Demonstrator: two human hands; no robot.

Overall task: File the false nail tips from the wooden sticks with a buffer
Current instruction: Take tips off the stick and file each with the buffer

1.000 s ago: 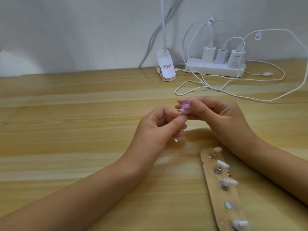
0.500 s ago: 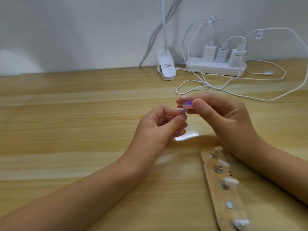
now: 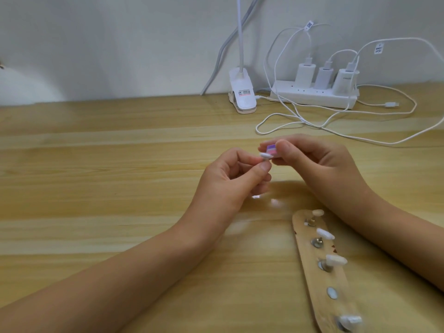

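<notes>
My left hand (image 3: pixel 234 179) pinches a small white false nail tip (image 3: pixel 336 155) between thumb and forefinger above the table. My right hand (image 3: pixel 317 164) grips a little purple-and-pink buffer block (image 3: pixel 344 150), which touches the nail tip. A flat wooden stick (image 3: pixel 312 280) lies on the table at the lower right, under my right forearm. Several white nail tips (image 3: pixel 336 260) stand on metal studs along it, and one stud (image 3: pixel 332 292) is bare.
A white power strip (image 3: pixel 312 98) with three chargers and looping white cables (image 3: pixel 300 121) sits at the back right by the wall. A white lamp clip (image 3: pixel 242 96) stands to its left. The wooden table (image 3: pixel 96 176) stretches to the left.
The buffer has slid a little against the nail tip, which now sticks out to the left of the block. Both hands stay in nearly the same place.
</notes>
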